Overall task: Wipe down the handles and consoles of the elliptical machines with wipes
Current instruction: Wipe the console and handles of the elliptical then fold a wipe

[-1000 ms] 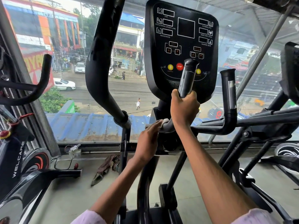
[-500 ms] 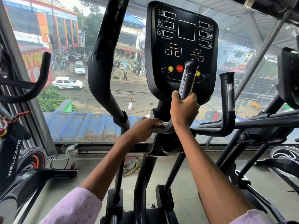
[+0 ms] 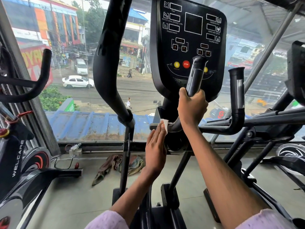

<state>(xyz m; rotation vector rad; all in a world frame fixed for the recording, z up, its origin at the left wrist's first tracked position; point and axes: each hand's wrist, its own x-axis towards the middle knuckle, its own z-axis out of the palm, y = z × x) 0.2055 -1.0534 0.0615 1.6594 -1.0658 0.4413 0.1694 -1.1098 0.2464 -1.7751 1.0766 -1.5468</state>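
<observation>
Your right hand (image 3: 192,105) sits just right of frame centre, at about 1 o'clock, fingers curled tight in a grip, thumb on the left side. Its forearm runs down to 5 o'clock, sleeve at the edge. Your left hand (image 3: 156,150) lies just below centre, fingers straight and together, pointing to 12 o'clock; that forearm descends toward 7 o'clock.

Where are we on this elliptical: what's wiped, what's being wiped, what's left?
Done: nothing can be confirmed; no surface shows wipe marks. In hand: the left hand presses a white wipe with straight fingers against the bend of the inner handlebar, while the right hand grips its upright grip. Left, judging by no hand on them: the console, the right upright grip and the long swing handle.
</observation>
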